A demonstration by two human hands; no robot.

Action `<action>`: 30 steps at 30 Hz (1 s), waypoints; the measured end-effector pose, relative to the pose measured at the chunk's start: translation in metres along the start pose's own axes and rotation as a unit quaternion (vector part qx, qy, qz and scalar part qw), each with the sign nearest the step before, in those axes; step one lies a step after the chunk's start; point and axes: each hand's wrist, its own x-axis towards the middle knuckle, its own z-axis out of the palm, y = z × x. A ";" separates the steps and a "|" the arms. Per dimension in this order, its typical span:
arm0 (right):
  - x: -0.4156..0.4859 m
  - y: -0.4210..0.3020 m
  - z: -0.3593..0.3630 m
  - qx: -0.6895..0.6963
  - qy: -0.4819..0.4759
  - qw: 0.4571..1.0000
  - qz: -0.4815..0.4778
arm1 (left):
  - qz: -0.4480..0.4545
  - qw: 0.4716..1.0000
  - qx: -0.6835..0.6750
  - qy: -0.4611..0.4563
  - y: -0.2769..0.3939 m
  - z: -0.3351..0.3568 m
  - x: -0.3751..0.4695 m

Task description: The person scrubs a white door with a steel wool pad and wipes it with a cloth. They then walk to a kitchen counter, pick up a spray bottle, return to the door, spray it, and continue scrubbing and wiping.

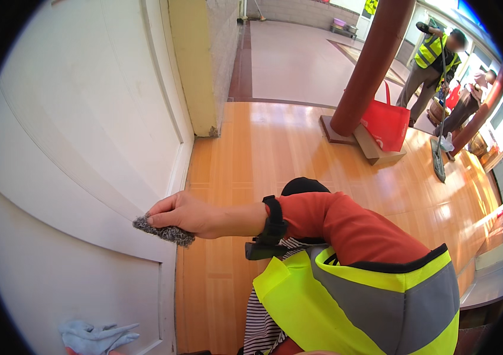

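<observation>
My right hand pinches a grey scouring pad of steel wool between thumb and fingers. The pad is at the raised moulding of a white panelled door; whether it presses on the surface cannot be told. A black strap circles my right wrist below a red sleeve. At the lower left, a pale blue-grey cloth lies against the door's lower panel. Only the fingertips of my left hand show beneath this cloth, cut off by the bottom rim, and they hold it.
A brown-red column rises from the wood-look floor. Beside its base are a red bag and a cardboard box. Farther right, a person in a yellow vest holds a mop, and another person bends behind.
</observation>
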 end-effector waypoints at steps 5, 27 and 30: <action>0.003 0.014 0.013 0.006 0.002 1.000 0.008 | -0.151 0.975 -0.127 0.100 0.022 0.000 0.006; 0.028 0.050 0.050 -0.015 -0.111 0.994 0.005 | 0.026 0.977 0.201 -0.073 0.058 -0.001 0.010; 0.038 0.061 0.050 -0.036 -0.129 0.991 -0.020 | -0.155 0.957 0.214 0.122 0.059 0.007 0.004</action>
